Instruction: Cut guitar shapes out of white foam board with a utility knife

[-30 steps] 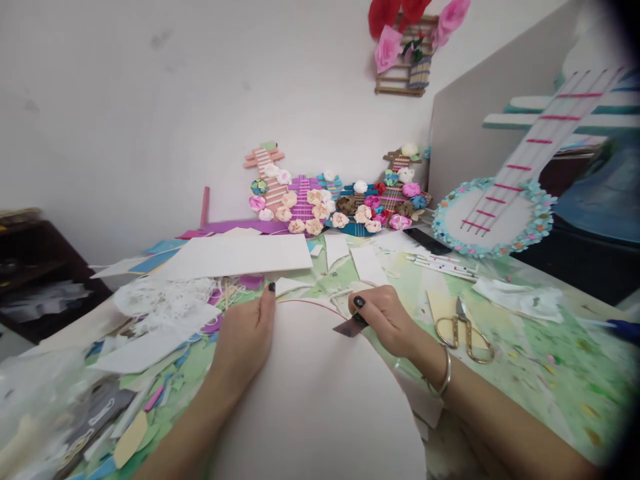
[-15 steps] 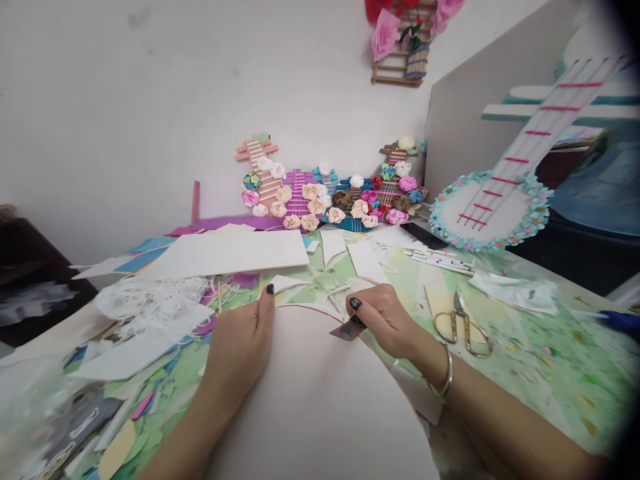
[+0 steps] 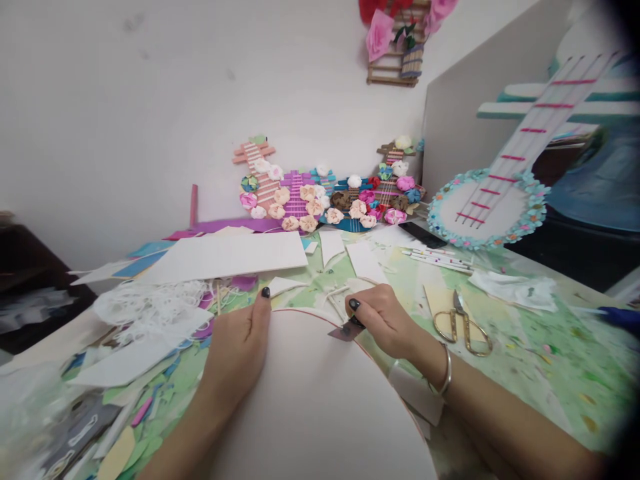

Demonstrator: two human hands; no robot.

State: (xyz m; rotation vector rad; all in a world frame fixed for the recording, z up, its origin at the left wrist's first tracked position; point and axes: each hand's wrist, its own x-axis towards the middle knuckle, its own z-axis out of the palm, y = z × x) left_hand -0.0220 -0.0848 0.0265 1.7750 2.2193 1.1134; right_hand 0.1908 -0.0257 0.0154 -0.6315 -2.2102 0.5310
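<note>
A large white board [image 3: 320, 400] with a rounded top edge and a red line along its curve lies close in front of me. My left hand [image 3: 239, 347] grips its left edge, thumb on top and the other fingers hidden beneath. In my right hand [image 3: 383, 320] a flat metal blade [image 3: 345, 331] is pinched, its tip pointing left across the board near the curved edge. The thumb covers the blade's back end, so any handle is hidden. Thin white offcuts [image 3: 336, 293] lie just beyond the curve.
Gold-handled scissors [image 3: 459, 323] rest on yellow paper at the right. A white sheet [image 3: 235, 257] and tangled white string [image 3: 150, 303] lie at the left. Flower-covered craft instruments [image 3: 300, 200] lean on the wall. A blue-rimmed one [image 3: 493, 207] stands right, by a black phone [image 3: 423, 235].
The board's top edge sits slightly lower, and my left hand has shifted a little left and down. The blade has barely moved along the curve. Both hands keep their hold.
</note>
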